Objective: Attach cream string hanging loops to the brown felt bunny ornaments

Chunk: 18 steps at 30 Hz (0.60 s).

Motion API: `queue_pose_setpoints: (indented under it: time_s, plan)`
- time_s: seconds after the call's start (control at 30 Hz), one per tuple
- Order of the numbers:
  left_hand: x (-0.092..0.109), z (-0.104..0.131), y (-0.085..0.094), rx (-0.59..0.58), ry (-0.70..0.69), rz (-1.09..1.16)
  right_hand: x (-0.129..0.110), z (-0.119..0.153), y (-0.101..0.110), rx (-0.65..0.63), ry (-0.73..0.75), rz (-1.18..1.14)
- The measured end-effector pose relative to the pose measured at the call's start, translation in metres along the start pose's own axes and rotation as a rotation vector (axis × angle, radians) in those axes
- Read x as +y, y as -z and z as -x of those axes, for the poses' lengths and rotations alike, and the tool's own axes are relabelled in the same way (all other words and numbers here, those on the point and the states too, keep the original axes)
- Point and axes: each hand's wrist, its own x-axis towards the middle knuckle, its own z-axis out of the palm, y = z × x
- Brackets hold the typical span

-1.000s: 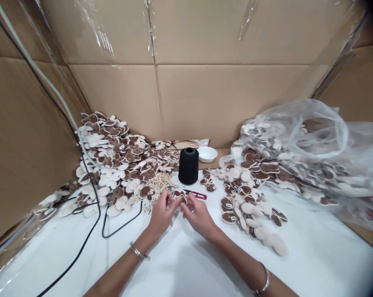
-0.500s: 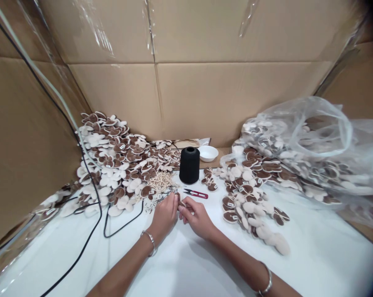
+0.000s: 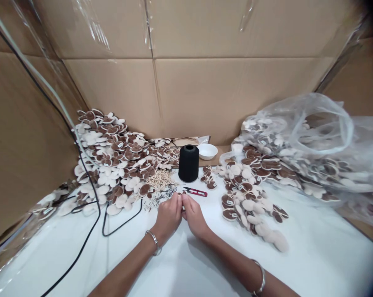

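Note:
My left hand and my right hand meet over the white table, fingers closed and thumbs side by side. Between their fingertips is a small brown piece, mostly hidden, so its kind is unclear. Just beyond the fingertips lies a pair of red-handled thread snips. Behind the snips stands a cone of black thread. Near my left hand is a heap of short cream cords, with dark thread bits in front of it.
Brown and white plush pieces are piled at the left. More plush pieces lie at the right, by a clear plastic bag full of them. A white bowl stands behind the cone. A black cable crosses the left side; cardboard walls surround the table.
My right hand has turned and closed in against my left, its thumb now lying alongside the left one. The brown piece is more covered. The view has shifted slightly.

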Motion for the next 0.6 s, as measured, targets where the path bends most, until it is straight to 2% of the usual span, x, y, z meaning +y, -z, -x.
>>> queue_pose_setpoints:
  time_s: [0.1,0.17,0.37,0.43,0.5,0.6]
  plan:
    - [0.006,0.000,0.002,-0.042,0.193,0.273,-0.001,-0.005,-0.002,-0.085,-0.090,-0.257]
    - [0.011,0.000,0.003,-0.020,0.312,0.450,-0.005,-0.005,-0.004,-0.102,-0.139,-0.364]
    - [0.017,-0.002,-0.004,0.053,0.576,0.846,-0.010,-0.004,-0.005,-0.108,-0.262,-0.529]
    - [0.013,-0.004,-0.006,0.021,0.647,0.980,-0.008,-0.006,-0.003,-0.114,-0.257,-0.477]
    - [0.008,-0.005,-0.007,-0.033,0.650,1.022,-0.007,-0.008,0.001,-0.101,-0.167,-0.315]
    - [0.003,-0.005,-0.004,-0.085,0.555,0.858,-0.006,-0.009,0.007,-0.045,0.067,0.078]
